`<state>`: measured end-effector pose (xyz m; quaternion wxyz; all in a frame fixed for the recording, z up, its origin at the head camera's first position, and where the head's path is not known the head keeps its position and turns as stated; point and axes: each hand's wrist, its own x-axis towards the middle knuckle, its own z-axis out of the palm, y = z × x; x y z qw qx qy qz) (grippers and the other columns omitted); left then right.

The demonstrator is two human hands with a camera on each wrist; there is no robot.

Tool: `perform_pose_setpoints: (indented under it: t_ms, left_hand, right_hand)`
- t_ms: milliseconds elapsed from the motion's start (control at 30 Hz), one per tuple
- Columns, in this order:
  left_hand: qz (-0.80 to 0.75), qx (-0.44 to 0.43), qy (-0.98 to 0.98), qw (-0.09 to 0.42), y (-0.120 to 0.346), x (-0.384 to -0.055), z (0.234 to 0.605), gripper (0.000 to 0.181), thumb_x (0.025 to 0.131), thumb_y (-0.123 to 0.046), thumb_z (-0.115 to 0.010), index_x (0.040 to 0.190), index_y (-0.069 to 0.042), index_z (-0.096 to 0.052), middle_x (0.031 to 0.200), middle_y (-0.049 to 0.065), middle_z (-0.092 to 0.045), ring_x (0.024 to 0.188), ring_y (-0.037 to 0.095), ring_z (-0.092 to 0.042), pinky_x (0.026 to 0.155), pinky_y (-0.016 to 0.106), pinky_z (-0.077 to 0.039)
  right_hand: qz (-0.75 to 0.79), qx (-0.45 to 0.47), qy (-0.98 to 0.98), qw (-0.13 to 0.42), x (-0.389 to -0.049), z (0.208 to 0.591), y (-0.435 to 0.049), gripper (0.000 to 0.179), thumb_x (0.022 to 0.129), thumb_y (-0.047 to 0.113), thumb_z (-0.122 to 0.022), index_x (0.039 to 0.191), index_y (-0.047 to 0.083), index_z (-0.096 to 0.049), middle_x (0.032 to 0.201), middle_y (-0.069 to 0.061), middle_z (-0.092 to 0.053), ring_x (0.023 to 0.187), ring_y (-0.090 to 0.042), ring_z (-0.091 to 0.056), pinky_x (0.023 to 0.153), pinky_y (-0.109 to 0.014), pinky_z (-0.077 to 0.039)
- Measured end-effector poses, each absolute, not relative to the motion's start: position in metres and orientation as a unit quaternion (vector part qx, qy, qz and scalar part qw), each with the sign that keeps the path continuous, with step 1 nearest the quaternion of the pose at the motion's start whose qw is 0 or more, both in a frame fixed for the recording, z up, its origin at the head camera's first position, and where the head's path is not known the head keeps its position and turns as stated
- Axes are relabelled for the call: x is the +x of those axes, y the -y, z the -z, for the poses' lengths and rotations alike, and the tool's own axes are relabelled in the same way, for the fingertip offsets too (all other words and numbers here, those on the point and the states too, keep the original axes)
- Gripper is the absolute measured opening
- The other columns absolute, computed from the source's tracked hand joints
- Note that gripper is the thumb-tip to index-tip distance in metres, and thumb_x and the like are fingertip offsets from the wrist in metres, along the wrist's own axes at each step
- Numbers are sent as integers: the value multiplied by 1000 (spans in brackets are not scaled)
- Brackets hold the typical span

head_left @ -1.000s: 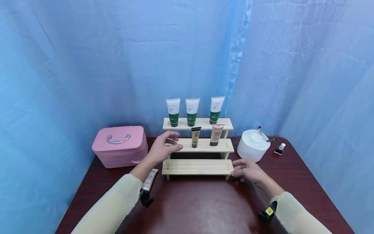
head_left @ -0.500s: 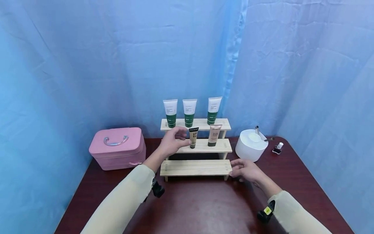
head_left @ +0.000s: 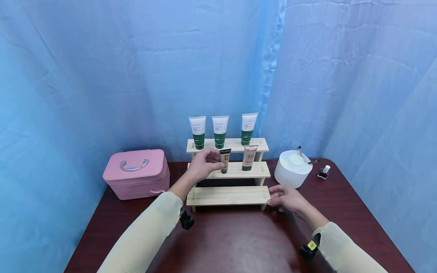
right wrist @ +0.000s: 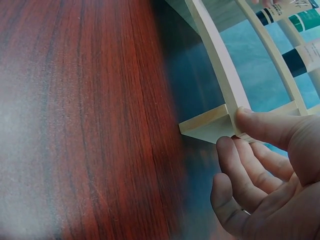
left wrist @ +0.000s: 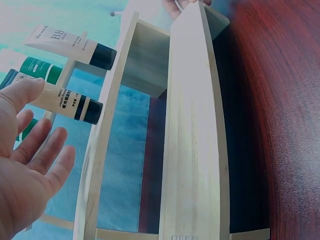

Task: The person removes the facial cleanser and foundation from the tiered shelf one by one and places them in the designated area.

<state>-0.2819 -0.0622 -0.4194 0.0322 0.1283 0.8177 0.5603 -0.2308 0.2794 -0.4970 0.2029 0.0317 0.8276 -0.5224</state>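
While right hand [head_left: 288, 198] pinches end of bottom shelf [head_left: 228, 195], left hand [head_left: 204, 165] has thumb on small gold tube [head_left: 225, 161], fingers loosely curled. Can't really tell if it's gripping, index tip's hard to read. Tube's cap-down on middle shelf [head_left: 235, 172], left of pink BB tube [head_left: 249, 157]. Three white-green tubes [head_left: 219, 132] up top, pink case [head_left: 136, 178] off left.
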Motion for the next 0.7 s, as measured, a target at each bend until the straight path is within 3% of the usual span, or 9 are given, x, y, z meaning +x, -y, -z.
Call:
perform_pose_setpoints:
  t_ms: [400,700]
  left_hand:
    - [-533,137,-835,16,57,-287,418,22,92,-20,-78,109,-10,-68,109,6,-70,104,23,-69,91,40,-57]
    - [-534,130,-836,10,58,-281,412,21,93,-21,-78,108,-11,-69,109,6,-71,102,23,-69,88,40,-57]
  right_hand:
    - [517,30,-831,202,-231,497,-279,61,84,8,-79,138,-6,-55,101,-11,-73,83,-21,-69,65,-42,-56]
    - [518,32,-830,202,-231,499,-281,63,84,9,-80,139,-6,-54,103,-12,-73,84,-20,-70,66,-42,-56]
